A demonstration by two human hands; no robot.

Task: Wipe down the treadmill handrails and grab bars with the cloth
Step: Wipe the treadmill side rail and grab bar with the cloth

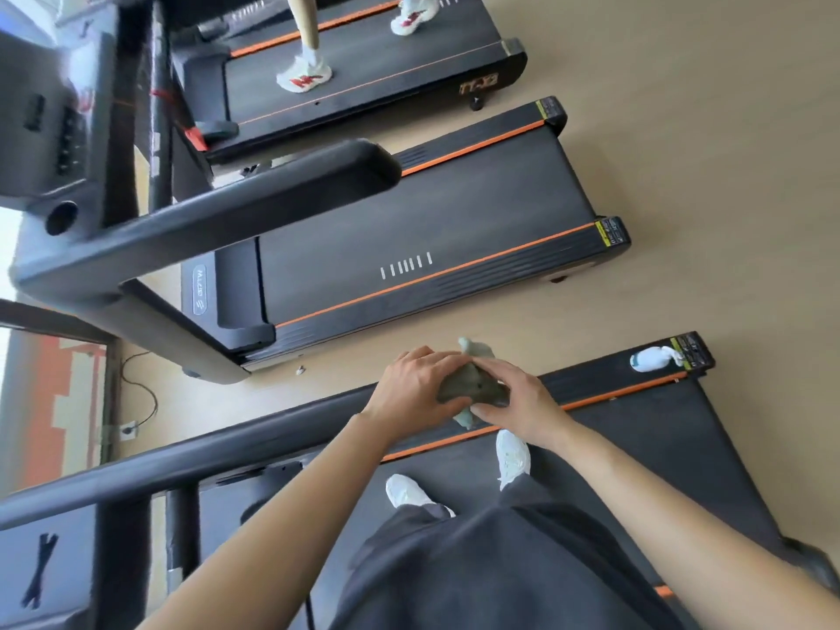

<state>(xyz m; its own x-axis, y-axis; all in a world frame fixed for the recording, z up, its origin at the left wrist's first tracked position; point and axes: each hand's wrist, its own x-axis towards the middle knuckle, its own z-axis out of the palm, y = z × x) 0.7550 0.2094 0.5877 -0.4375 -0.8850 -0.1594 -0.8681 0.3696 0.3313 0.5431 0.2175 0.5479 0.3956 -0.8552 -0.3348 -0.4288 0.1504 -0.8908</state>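
Because the cloth [472, 389] is soft, light and limp, it will take whatever shape it is squeezed into, so it is best gripped as a wad with the palm behind it, not by a loose corner. It sits bunched at the free end of the near handrail [272, 442], between the two hands. The left hand [416, 388] is wrapped over it, with its fingers [432, 359] curled down onto the fabric. The right hand [518, 402] clamps it from the other side with thumb and fingers. Pale tails of fabric stick out above and below the hands, lying across the rail.

The handrail is stiff and smooth, so a loosely held wad would likely slide without scrubbing. Its long axis runs from the lower left of the view up to the hands. A spray bottle [652, 359] lies on the treadmill's [682, 447] far corner.
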